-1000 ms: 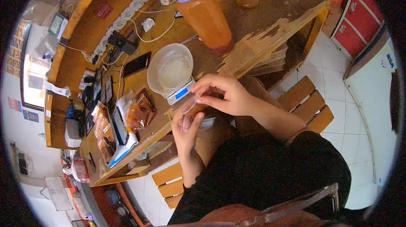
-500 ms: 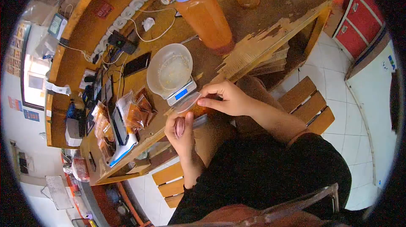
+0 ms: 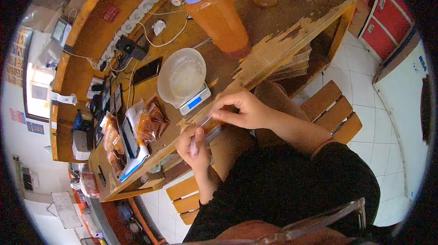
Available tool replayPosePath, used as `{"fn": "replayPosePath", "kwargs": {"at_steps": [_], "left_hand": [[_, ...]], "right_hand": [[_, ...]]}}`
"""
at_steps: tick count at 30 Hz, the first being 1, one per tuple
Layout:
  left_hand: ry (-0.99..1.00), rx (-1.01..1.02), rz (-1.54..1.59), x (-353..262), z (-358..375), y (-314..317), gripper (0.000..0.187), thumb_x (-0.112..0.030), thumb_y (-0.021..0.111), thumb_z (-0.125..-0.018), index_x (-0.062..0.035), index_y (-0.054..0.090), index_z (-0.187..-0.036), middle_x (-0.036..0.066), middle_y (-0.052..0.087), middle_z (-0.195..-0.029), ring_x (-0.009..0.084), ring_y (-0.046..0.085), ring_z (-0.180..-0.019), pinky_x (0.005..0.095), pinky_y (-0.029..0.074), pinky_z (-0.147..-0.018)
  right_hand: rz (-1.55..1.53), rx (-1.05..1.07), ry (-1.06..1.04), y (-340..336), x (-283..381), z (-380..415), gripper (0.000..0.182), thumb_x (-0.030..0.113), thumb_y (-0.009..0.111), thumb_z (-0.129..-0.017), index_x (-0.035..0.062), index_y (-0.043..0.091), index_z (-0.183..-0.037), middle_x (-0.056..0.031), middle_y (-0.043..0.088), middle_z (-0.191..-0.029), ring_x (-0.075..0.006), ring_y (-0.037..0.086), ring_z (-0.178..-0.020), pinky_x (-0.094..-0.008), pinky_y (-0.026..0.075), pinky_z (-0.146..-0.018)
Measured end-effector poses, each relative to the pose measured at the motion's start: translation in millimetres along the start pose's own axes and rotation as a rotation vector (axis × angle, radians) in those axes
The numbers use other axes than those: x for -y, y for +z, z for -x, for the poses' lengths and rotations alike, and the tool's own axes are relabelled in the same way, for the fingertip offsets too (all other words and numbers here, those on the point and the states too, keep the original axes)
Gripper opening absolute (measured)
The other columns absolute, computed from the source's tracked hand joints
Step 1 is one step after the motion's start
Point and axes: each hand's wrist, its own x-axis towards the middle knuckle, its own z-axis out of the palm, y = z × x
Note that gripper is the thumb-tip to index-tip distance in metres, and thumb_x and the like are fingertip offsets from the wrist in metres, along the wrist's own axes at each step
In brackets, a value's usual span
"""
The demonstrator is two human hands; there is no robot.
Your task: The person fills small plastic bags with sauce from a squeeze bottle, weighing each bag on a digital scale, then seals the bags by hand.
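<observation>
Near the table edge, my left hand (image 3: pixel 193 147) is closed round a small pinkish bundle, perhaps plastic, that shows between its fingers. My right hand (image 3: pixel 237 108) pinches the upper end of a thin clear plastic strip (image 3: pixel 206 119), whose lower end meets the fingertips of my left hand. Just beyond the hands stands a small digital scale (image 3: pixel 195 101) with a lit blue display. On it rests a whitish round bowl (image 3: pixel 182 74) with bits of residue inside.
Bags of reddish-brown stuff (image 3: pixel 150 122) lie left of the scale, beside a phone (image 3: pixel 147 70). A large orange bottle with a purple lid (image 3: pixel 219 23) stands behind. Wooden slatted stools (image 3: pixel 331 108) flank my legs. Cables and sockets line the back.
The clear plastic between my hands has gone from a wider, rounded shape to a narrow strip. My left hand has turned slightly, and the pinkish bundle in it shows less.
</observation>
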Motion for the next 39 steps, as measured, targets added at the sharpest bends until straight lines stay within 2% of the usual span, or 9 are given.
{"fn": "replayPosePath", "kwargs": {"at_steps": [10,18,22,28,29,31,32,34,39], "left_hand": [[0.327,0.059,-0.275,-6,-3,5,0.012,-0.008,0.066,-0.078,-0.0012,0.058,-0.072,0.009,0.059,-0.065,0.0238,0.049,-0.059,0.03,0.04,-0.057],[0.188,-0.109,-0.2,0,-5,-23,0.014,-0.011,0.065,-0.079,-0.0002,0.058,-0.072,0.008,0.059,-0.066,0.019,0.048,-0.059,0.0299,0.04,-0.057],[-0.202,-0.582,-0.192,21,-40,-78,0.023,-0.022,0.063,-0.085,0.0007,0.058,-0.085,0.007,0.06,-0.079,0.0167,0.053,-0.07,0.0292,0.043,-0.068],[0.083,-0.709,-0.145,67,-46,-83,0.037,-0.019,0.063,-0.084,-0.0008,0.048,-0.113,0.012,0.059,-0.094,0.0212,0.058,-0.082,0.031,0.048,-0.083],[0.086,-0.704,-0.142,67,-45,-80,0.037,-0.019,0.063,-0.084,-0.0008,0.048,-0.113,0.012,0.059,-0.094,0.0212,0.058,-0.082,0.031,0.048,-0.083],[-0.518,0.031,0.224,60,-38,-69,0.042,-0.009,0.062,-0.08,-0.0028,0.045,-0.118,0.013,0.062,-0.093,0.0213,0.057,-0.092,0.0265,0.048,-0.081],[-0.316,0.266,0.156,57,-26,-41,0.058,-0.017,0.062,-0.075,-0.0035,0.039,-0.125,0.014,0.057,-0.107,0.0233,0.055,-0.099,0.032,0.043,-0.089],[-0.451,0.347,0.636,-18,0,-2,0.089,-0.03,0.059,-0.06,-0.0022,0.024,-0.137,0.013,0.033,-0.133,0.0256,0.039,-0.12,0.0371,0.027,-0.102],[-0.348,0.535,0.486,4,-5,-15,0.066,-0.004,0.046,-0.066,0.003,0.032,-0.131,0.016,0.036,-0.133,0.0261,0.043,-0.12,0.0361,0.033,-0.101]], "right_hand": [[-0.167,0.102,0.141,6,1,3,0.012,0.01,0.07,-0.075,0.0003,0.064,-0.077,-0.009,0.063,-0.076,-0.0165,0.062,-0.075,-0.0287,0.049,-0.07],[-0.169,-0.041,0.091,-6,-13,0,0.013,0.013,0.07,-0.077,0.0015,0.065,-0.078,-0.006,0.064,-0.075,-0.0117,0.06,-0.073,-0.0263,0.048,-0.065],[-0.13,-0.207,0.208,-29,2,-3,0.009,0.01,0.068,-0.079,0.0019,0.065,-0.082,-0.0036,0.063,-0.079,-0.0097,0.058,-0.074,-0.0235,0.045,-0.063],[0.089,-0.116,0.033,-10,3,0,0.005,0.007,0.066,-0.079,0.0039,0.065,-0.083,-0.0052,0.061,-0.077,-0.0148,0.059,-0.071,-0.0267,0.045,-0.065],[0.17,-0.096,-0.178,-5,6,-2,0.005,0.007,0.065,-0.079,0.0041,0.064,-0.084,-0.0075,0.058,-0.077,-0.0199,0.059,-0.073,-0.0289,0.046,-0.067],[0.239,0.0,-0.295,10,8,-1,0.014,0.011,0.068,-0.075,0.0054,0.062,-0.087,-0.0071,0.056,-0.086,-0.0245,0.056,-0.089,-0.0354,0.045,-0.078],[0.298,0.048,-0.36,15,13,-1,0.017,0.012,0.069,-0.074,0.006,0.061,-0.088,-0.0066,0.056,-0.089,-0.0249,0.055,-0.094,-0.0373,0.043,-0.082],[0.353,0.097,-0.377,20,12,1,0.022,0.013,0.07,-0.07,0.0072,0.06,-0.089,-0.006,0.056,-0.091,-0.0268,0.053,-0.099,-0.0408,0.04,-0.086],[0.45,0.123,-0.405,15,7,4,0.016,0.011,0.068,-0.073,0.0063,0.063,-0.088,-0.0076,0.058,-0.09,-0.0267,0.055,-0.088,-0.0385,0.042,-0.08]]}}
